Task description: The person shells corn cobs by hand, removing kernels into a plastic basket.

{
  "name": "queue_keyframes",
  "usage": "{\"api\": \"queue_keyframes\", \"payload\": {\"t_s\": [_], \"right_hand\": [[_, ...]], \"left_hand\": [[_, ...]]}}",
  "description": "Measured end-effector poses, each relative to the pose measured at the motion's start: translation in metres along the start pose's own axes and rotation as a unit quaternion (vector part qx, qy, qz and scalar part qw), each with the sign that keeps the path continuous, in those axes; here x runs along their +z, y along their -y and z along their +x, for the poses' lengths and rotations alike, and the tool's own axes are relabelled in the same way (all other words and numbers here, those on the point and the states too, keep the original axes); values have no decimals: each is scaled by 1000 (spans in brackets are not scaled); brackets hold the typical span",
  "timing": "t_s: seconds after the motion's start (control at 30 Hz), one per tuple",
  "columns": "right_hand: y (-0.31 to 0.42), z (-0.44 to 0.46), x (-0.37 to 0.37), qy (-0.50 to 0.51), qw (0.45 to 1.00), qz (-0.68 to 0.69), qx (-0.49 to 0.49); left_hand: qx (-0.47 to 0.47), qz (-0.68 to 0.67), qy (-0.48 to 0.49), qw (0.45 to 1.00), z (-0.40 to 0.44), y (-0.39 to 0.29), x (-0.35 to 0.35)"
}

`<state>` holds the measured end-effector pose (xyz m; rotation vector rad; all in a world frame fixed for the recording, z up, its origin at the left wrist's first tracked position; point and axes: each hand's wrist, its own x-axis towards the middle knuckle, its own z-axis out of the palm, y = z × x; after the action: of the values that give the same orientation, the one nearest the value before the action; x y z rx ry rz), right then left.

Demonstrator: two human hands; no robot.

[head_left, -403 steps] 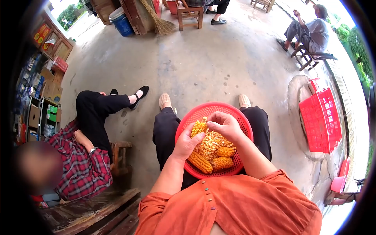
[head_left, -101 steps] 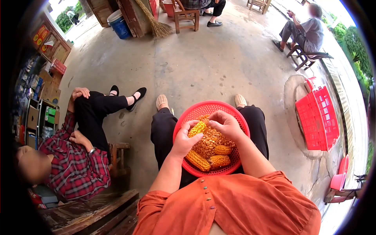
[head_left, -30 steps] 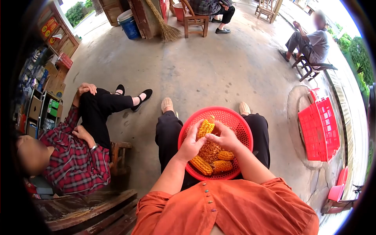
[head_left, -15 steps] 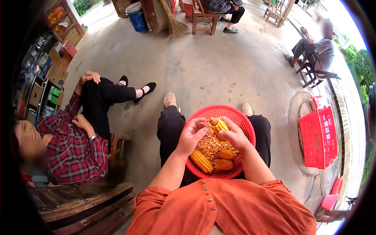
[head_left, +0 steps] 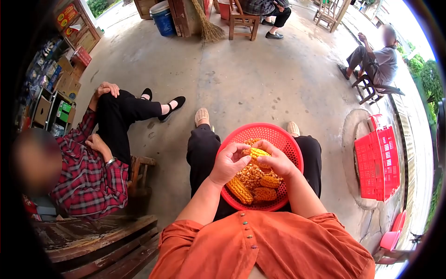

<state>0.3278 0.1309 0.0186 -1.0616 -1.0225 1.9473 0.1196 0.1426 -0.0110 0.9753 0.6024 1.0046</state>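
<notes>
A red perforated basket rests on my lap. Over it, my right hand is closed round a yellow corn cob, which lies tilted between both hands. The fingertips of my left hand meet the left end of this cob, thumb and fingers bent toward it. Loose kernels are heaped beneath my hands. Three more cobs lie in the near part of the basket: a long one at the left, a short one and another at the right.
A person in a plaid shirt sits at my left by a wooden bench. Stacked red crates stand at the right. Farther off are a seated person in grey, a broom and a blue bucket.
The cob has turned from upright to a flatter tilt, and my right hand has shifted to its right end. The view has swung slightly. The seated person's hand at the left now rests on the knee.
</notes>
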Motion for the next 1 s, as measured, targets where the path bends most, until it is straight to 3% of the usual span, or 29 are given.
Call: {"api": "queue_keyframes", "payload": {"t_s": [0.47, 0.67, 0.73, 0.83, 0.97, 1.0], "right_hand": [[3, -3, 2, -30, 998, -28, 57], [4, -2, -1, -1, 998, 22, 53], [2, 0, -1, -14, 998, 36, 47], [0, 2, -4, -16, 999, 28, 37], [-4, 4, -7, -18, 998, 46, 36], [-5, 5, -7, -26, 998, 31, 44]], "left_hand": [[-4, 85, -16, 996, 0, 8, -3], [-19, 106, 6, 994, 1, 9, -10], [-93, 0, -33, 995, 1, 0, -5], [-145, -103, -9, 984, 5, -1, -11], [-150, -147, 8, 978, 4, -4, -9], [-126, -72, -4, 989, 3, -1, -7]]}}
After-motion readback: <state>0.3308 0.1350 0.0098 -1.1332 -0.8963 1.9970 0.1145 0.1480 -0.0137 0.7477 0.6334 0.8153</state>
